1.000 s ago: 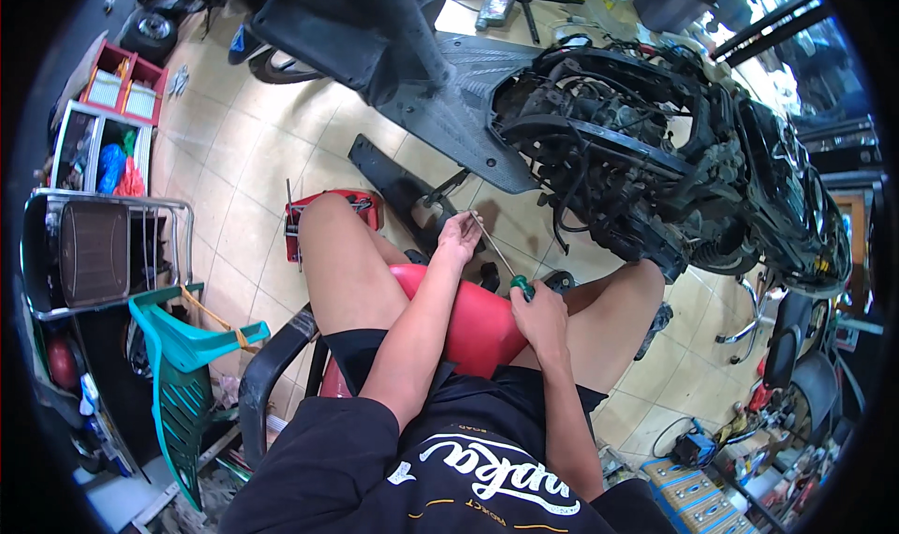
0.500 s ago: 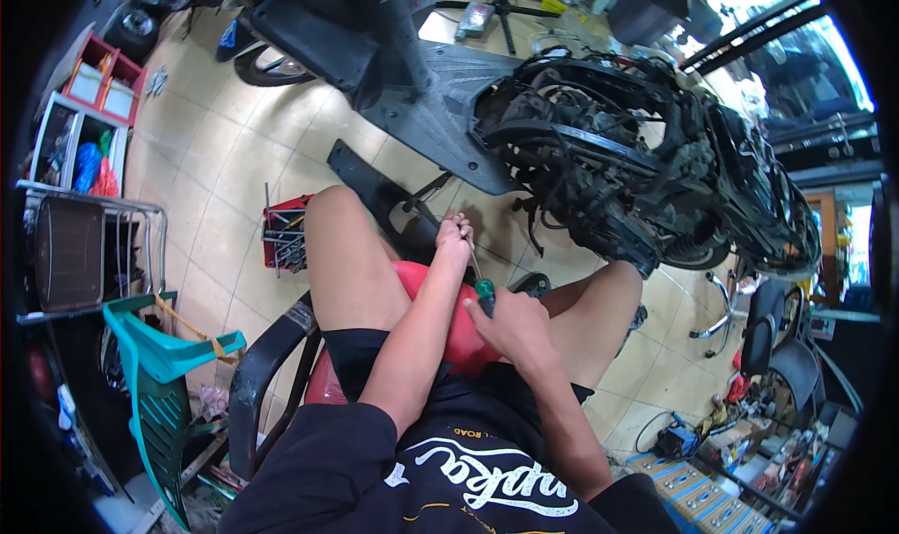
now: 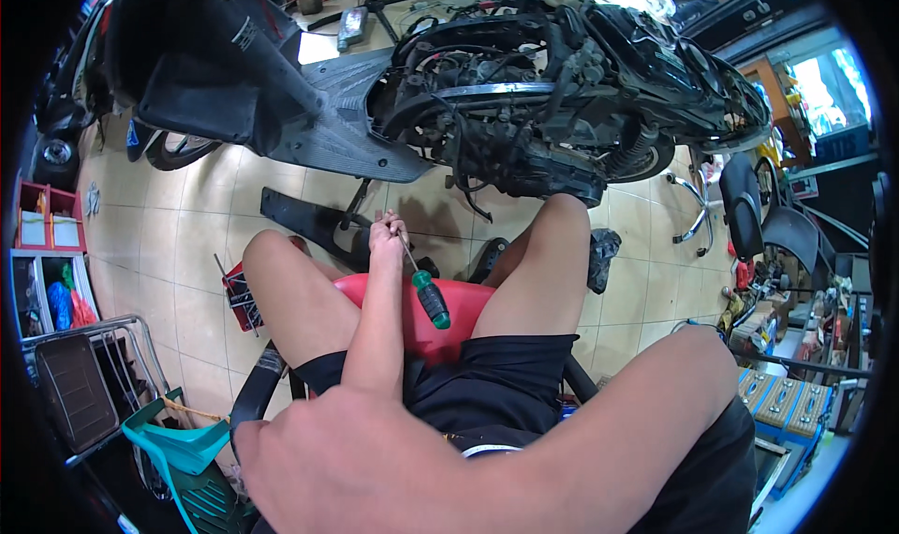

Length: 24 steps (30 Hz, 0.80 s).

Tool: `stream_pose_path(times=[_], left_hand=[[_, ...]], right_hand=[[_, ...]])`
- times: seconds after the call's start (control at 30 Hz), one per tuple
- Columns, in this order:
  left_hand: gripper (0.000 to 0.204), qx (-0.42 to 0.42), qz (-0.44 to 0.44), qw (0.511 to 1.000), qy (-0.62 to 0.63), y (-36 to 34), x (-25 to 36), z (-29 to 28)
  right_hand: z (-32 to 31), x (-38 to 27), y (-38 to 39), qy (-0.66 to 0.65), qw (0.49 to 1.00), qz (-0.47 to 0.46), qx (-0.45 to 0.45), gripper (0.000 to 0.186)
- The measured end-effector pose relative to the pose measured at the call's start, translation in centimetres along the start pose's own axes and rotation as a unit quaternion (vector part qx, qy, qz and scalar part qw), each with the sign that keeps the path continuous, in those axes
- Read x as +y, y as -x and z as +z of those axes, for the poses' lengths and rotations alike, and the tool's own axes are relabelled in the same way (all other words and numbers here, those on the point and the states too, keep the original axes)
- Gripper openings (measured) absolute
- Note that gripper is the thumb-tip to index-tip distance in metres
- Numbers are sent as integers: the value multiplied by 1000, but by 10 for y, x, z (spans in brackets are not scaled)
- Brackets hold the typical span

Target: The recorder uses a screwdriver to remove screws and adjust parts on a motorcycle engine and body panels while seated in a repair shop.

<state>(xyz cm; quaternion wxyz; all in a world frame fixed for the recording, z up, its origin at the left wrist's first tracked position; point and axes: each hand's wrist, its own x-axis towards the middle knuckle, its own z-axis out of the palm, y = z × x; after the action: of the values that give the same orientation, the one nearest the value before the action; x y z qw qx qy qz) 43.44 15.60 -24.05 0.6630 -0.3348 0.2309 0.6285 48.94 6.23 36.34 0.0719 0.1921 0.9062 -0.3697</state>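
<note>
A green-handled screwdriver (image 3: 429, 296), seemingly idle, is held by its shaft in the left hand (image 3: 387, 233) over a red seat (image 3: 470, 300), while the right hand (image 3: 323, 450), its grip untellable, is crossed leftward; turning would require the handle grasped.

— What's over on the left?
— A teal plastic panel (image 3: 192, 450), slotted low down, with an orange strap (image 3: 194, 409) across it. A metal-framed chair (image 3: 75, 384) sits nearby.
— And past that?
— 2 bags, blue (image 3: 59, 304) and red (image 3: 82, 312), below a red cabinet (image 3: 53, 197).
— Far right?
— A tan case (image 3: 785, 400) trimmed in blue.
</note>
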Motion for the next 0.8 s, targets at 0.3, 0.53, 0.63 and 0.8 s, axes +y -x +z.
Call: stream_pose_path(times=[0.3,0.53,0.63,0.8], left_hand=[[34,28,-8,998,58,0,4,5],[41,69,17,996,-47,13,-4,21],[36,42,32,996,-78,18,-8,25],[28,-3,34,999,-23,29,-11,37]], right_hand=[[-19,-1,23,49,998,23,26,17],[-28,-4,31,68,995,64,48,16],[-19,-2,50,43,991,115,53,16],[83,102,48,-166,937,260,168,33]])
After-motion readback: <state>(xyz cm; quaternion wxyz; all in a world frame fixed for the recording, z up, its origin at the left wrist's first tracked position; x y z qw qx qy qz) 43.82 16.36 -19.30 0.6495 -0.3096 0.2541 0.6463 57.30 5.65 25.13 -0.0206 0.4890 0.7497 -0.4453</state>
